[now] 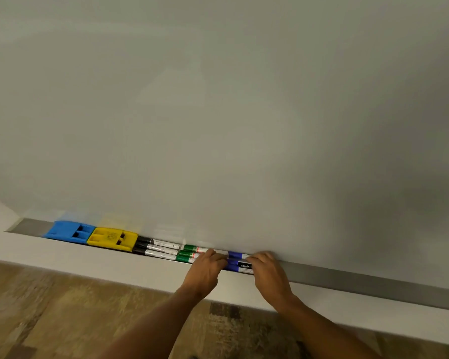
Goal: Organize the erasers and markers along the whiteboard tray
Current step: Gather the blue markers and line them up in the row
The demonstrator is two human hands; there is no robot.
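step: squaring blue markers (238, 260) in tray (347, 276). left hand (205, 270), right hand (268, 274) curled, fingertips pressing marker ends; advice: butt against green markers (189, 253), barrels parallel.

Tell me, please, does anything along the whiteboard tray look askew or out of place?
Nothing stands out. The blue eraser and yellow eraser sit side by side, then the black markers, green markers and blue markers lie lengthwise in the tray. Both hands cover the marker ends.
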